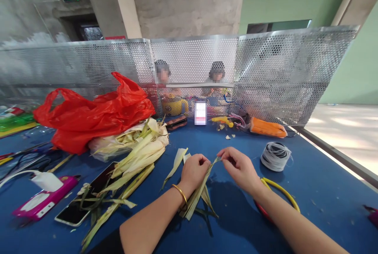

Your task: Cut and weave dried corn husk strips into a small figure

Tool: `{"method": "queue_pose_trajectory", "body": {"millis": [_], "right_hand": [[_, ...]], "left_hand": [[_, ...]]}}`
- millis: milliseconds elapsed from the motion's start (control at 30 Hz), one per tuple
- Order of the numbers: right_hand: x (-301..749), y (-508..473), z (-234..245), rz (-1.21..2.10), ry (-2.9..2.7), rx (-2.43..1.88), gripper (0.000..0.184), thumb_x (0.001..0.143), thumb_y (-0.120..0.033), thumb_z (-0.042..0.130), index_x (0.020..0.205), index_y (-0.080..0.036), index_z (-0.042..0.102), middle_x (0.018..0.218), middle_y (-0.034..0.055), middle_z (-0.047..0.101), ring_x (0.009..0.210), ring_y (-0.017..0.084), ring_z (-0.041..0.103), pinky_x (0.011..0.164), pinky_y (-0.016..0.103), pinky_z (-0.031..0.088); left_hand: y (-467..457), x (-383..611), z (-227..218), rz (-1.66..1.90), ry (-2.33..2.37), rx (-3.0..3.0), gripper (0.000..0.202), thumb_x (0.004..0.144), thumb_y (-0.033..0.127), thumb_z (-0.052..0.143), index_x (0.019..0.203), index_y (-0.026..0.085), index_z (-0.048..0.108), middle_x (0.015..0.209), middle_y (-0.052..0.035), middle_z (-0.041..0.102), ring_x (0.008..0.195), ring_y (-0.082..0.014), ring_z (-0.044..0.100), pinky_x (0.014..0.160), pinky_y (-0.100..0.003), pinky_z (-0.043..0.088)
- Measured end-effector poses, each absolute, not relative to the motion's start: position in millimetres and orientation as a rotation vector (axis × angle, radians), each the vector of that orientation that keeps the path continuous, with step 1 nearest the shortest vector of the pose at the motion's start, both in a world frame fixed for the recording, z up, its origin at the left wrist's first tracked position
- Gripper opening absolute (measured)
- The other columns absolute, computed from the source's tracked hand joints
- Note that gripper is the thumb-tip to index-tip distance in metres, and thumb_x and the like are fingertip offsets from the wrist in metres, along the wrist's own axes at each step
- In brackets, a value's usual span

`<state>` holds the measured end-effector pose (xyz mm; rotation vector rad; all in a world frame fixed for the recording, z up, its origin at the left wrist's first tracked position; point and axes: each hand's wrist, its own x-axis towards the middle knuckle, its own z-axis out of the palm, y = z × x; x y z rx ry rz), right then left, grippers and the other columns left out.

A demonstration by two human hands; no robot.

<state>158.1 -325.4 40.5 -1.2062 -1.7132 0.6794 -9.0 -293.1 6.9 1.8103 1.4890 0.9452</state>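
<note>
Dry husk strips (197, 194) pinched between left hand (193, 171), right hand (240, 167)

Pale green husk strips (198, 191); blue table (319, 183); red bag (94, 114).

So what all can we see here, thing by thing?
husk strips: one bundle, pale green, between both hands
husk pile: one, yellow-green, left of centre
plastic bag: one, red, behind the pile
phone: one, black, under loose husks
cord coil: one, grey-white, right of hands
hoop: one, yellow, under right forearm
screen: one, silver, table's far edge
table: one, blue, under everything
people: two, behind screen
left hand: one, grips the strips
right hand: one, pinches their tip
</note>
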Motion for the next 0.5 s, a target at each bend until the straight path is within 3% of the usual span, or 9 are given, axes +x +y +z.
{"method": "queue_pose_trajectory", "body": {"millis": [133,300,500], "right_hand": [[154.3,-318.5,32.2,1.317,-1.391,-1.035,0.017,0.082,-0.037,0.051,0.076,-0.021,0.05,0.086,0.0036,0.067,0.075,0.018,0.063,0.067,0.03,0.045],[152.4,-313.3,24.4,1.335,-1.265,-1.019,0.018,0.076,-0.037,0.059,0.072,-0.02,0.053,0.074,0.0016,0.065,0.068,0.015,0.06,0.065,0.028,0.044],[152.4,-315.7,27.7,1.365,-1.246,-1.035,0.014,0.074,-0.032,0.058,0.069,-0.021,0.052,0.066,-0.0008,0.062,0.063,0.014,0.058,0.063,0.027,0.043]], "left_hand": [[-289.7,-8.3,9.4,1.047,1.364,1.595,0.016,0.072,0.027,0.054,0.06,0.018,0.06,0.06,0.0022,0.057,0.06,-0.0128,0.05,0.057,-0.025,0.035],[-295.0,-4.0,17.6,1.092,1.052,1.267,0.015,0.07,0.029,0.057,0.06,0.018,0.052,0.057,0.0054,0.048,0.055,-0.0093,0.042,0.054,-0.023,0.033],[-300.3,-2.9,22.2,0.989,0.799,1.185,0.021,0.078,0.037,0.054,0.07,0.019,0.049,0.056,0.0036,0.052,0.047,-0.0075,0.041,0.048,-0.021,0.029]]}}
